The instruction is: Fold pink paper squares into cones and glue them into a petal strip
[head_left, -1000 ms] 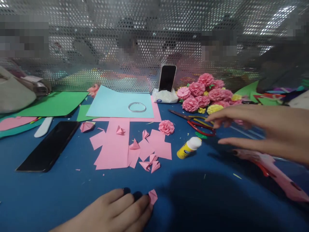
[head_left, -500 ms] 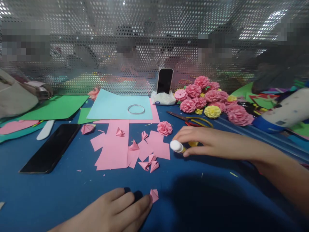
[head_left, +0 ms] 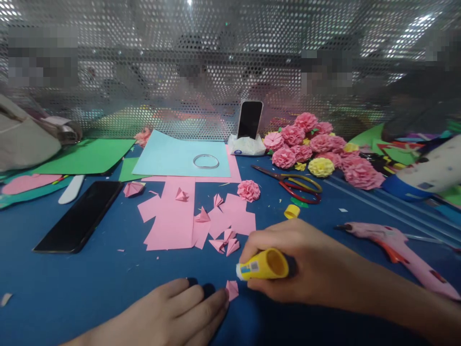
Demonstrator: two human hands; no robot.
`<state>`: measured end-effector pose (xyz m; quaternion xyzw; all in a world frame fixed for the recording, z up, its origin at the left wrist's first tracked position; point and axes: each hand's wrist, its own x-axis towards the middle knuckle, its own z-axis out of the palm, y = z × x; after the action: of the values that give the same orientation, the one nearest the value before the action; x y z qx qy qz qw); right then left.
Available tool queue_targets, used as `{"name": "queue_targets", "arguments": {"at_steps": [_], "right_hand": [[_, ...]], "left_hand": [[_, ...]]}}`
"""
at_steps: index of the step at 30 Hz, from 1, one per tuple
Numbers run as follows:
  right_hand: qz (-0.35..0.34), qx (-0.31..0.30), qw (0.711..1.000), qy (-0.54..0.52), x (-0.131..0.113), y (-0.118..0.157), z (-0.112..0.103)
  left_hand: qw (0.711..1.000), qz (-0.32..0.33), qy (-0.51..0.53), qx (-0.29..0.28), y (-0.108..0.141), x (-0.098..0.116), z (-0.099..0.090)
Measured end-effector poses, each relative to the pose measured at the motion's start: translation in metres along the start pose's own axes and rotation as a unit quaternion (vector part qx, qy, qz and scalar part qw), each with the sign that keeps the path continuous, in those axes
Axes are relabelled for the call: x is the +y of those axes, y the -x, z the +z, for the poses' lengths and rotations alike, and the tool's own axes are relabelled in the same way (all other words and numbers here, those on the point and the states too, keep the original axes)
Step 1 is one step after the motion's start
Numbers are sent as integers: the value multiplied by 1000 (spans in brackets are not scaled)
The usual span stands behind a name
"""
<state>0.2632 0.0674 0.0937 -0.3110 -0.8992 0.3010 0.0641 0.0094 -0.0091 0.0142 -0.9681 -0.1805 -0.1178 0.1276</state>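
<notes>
Now | right hand (head_left: 304,259): cylindrical glue stick (head_left: 264,265) | left hand (head_left: 173,307): on creased paper (head_left: 233,290)

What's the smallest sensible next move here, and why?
I'd lower the glue stick in the right hand slightly towards the small pink folded piece. Its white end seems to point that way but looks just apart from the paper. The left hand's fingertips are at the piece's edge, probably steadying it.

- The left hand (head_left: 173,312) and right hand (head_left: 302,264) are seen bare.
- Slender fingers (head_left: 205,307) are shown on both.
- Behind the right hand, a slim forearm (head_left: 389,293) is left uncovered as far as is visible.
</notes>
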Motion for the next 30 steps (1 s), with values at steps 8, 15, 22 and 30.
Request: {"name": "queue_targets", "arguments": {"at_steps": [8, 15, 22, 30], "right_hand": [[23, -26, 999, -26, -2, -3, 11], [28, -22, 999, 12, -4, -3, 22], [-5, 7, 999, 43, -1, -6, 33], [-22, 31, 999, 31, -5, -9, 37]], "left_hand": [[1000, 6, 8, -12, -2, -3, -3], [1000, 0, 15, -15, -4, -3, -4], [999, -2, 34, -21, -3, -2, -6], [999, -14, 49, -5, -4, -2, -7]]}}
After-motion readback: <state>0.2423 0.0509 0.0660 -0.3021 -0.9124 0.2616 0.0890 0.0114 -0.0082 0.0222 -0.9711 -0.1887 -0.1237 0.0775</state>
